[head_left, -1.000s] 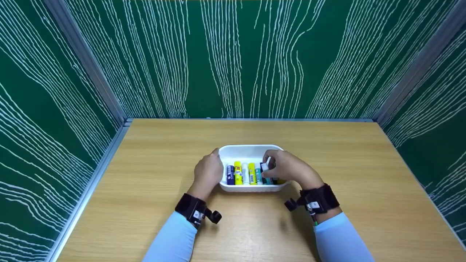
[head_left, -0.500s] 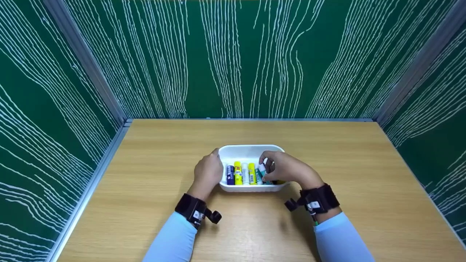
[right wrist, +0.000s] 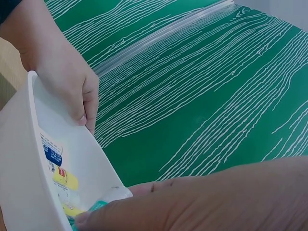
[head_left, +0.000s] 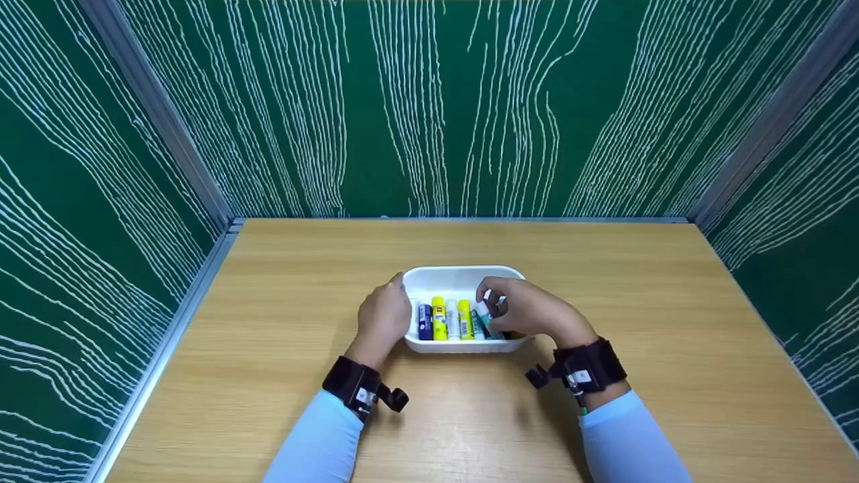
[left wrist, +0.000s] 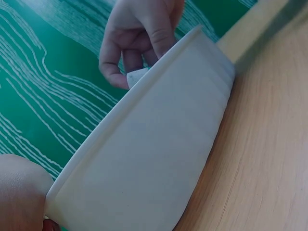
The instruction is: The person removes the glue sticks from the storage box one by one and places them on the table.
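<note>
A white plastic tub (head_left: pixel 463 347) holds a row of glue sticks. My left hand (head_left: pixel 384 312) grips the tub's left end, its thumb over the rim in the right wrist view. My right hand (head_left: pixel 540 310) reaches inside at the right end and pinches a green glue stick (head_left: pixel 484 314) with a white cap, tilted to the left. Leftmost in the row lies a dark blue glue stick (head_left: pixel 425 322), then a yellow one (head_left: pixel 439 318), a white one (head_left: pixel 452 320), a second yellow one (head_left: pixel 464 319) and a green one (head_left: pixel 477 325). My right hand hides the row's right end.
The tub stands on a wooden table (head_left: pixel 443 416). Green panels (head_left: pixel 456 134) with white wavy lines rise behind and on both sides, joined by metal posts (head_left: pixel 158 111). Each wrist wears a black strap (head_left: pixel 352 382) with a camera.
The pinched green glue stick has gone from nearly in line with the row to tilted, its white cap swung left. The fingers of my right hand shifted slightly left; the left hand stays put.
</note>
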Tool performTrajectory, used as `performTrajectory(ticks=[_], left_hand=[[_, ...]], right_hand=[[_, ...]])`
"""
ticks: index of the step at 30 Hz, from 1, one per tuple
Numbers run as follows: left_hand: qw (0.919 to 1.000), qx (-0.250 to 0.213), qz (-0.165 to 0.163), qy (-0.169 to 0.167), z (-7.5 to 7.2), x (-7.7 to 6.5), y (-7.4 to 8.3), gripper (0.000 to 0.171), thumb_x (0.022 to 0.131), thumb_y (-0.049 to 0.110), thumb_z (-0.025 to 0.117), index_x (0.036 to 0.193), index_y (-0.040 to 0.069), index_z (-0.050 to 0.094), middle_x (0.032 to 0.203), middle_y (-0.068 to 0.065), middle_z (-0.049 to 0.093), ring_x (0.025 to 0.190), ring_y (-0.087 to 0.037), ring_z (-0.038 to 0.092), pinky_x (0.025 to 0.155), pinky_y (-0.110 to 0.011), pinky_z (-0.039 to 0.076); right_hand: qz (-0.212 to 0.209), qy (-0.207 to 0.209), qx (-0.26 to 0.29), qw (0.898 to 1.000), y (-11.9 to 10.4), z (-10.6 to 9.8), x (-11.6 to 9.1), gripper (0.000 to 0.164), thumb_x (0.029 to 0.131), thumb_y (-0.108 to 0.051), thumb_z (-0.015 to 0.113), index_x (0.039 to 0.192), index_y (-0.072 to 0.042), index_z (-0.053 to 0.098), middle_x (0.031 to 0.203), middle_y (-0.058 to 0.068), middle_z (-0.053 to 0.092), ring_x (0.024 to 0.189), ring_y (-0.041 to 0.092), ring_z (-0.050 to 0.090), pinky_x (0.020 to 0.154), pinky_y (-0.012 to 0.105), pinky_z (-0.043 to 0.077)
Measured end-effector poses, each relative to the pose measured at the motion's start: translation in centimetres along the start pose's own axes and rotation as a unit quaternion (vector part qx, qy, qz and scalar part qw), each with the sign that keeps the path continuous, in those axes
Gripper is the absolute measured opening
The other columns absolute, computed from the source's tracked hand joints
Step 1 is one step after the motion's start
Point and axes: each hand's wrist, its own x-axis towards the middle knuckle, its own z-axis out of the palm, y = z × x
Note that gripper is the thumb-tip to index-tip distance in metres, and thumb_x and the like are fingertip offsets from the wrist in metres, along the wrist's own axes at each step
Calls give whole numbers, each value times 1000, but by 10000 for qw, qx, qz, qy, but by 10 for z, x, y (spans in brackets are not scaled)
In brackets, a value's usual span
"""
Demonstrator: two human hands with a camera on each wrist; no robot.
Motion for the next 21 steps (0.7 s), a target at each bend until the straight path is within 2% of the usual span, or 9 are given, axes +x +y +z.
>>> performTrajectory(ticks=[8,15,21], left_hand=[[10000,-36,-16,-22,-1,0,0,49,122,21,37,163,6,60,143,-24,78,123,-42,80,97,-58,67],[10000,-43,17,4,0,0,0,48,122,20,38,161,6,61,140,-24,78,121,-42,81,95,-58,67],[10000,-10,-18,-12,-1,-1,-1,48,121,20,39,162,6,60,140,-24,78,122,-41,80,96,-57,67]], right_hand=[[-44,133,323,9994,1,-3,-2,37,100,-6,85,133,-15,70,120,11,72,99,27,72,81,36,64],[275,274,423,9984,2,-7,-2,40,101,-10,83,137,-19,70,123,13,72,101,29,71,77,35,62],[315,405,432,9977,2,-10,-4,39,101,-13,83,138,-19,71,126,14,73,104,30,70,80,36,63]])
